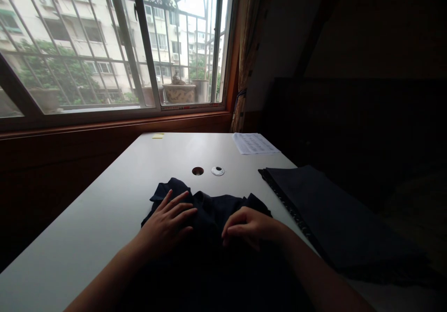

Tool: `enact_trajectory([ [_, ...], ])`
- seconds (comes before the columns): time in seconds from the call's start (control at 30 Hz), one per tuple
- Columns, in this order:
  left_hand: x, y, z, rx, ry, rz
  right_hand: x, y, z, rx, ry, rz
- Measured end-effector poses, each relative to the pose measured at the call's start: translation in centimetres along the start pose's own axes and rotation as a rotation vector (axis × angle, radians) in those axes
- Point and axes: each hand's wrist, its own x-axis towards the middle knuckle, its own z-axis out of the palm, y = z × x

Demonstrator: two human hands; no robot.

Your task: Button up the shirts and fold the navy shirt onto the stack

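Observation:
A crumpled dark navy cloth [216, 205] lies on the near part of the white table [115, 200], with its lower part lost in shadow. It may be a garment, but its shape is too dark to tell. My left hand [169, 219] rests flat on the cloth's left side, fingers spread. On the right side, my right hand [247, 226] is curled, thumb and index finger drawn together on the fabric. What lies under its palm is hidden.
Folded dark fabric [331, 214] overlaps the table's right edge. Printed papers [255, 143] and a yellow note [158, 135] lie at the far edge. Beyond the cloth are a round hole [197, 171] and a white ring-shaped cover [218, 170]. A barred window stands behind.

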Motion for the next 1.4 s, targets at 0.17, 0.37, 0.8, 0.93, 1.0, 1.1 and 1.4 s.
enact_trajectory([
  [0.17, 0.0, 0.2, 0.4, -0.058, -0.046, -0.024, 1.7, 2.1, -1.4, -0.24, 0.69, -0.264],
  [0.37, 0.0, 0.6, 0.5, -0.035, -0.089, -0.134, 2.9, 5.2, -2.4, -0.546, 0.758, -0.13],
  [0.8, 0.1, -0.5, 0.4, 0.223, 0.133, -0.265, 2.1, 2.4, -1.3, -0.649, 0.851, -0.171],
  [0.93, -0.6, -1.3, 1.1, 0.087, 0.102, -0.285, 1.4, 1.9, -1.6, -0.505, 1.161, -0.268],
  [1.0, -0.9, -1.7, 1.9, 0.011, 0.051, -0.314, 1.1, 1.9, -1.9, -0.459, 1.252, -0.257],
  [1.1, -1.1, -1.9, 2.7, -0.001, -0.006, -0.359, 1.0, 2.3, -2.4, -0.466, 1.293, -0.216],
  [1.4, -0.8, -2.2, 1.6, 0.161, -0.2, -0.451, 1.4, 5.1, -4.6, -0.717, 1.03, 0.069],
])
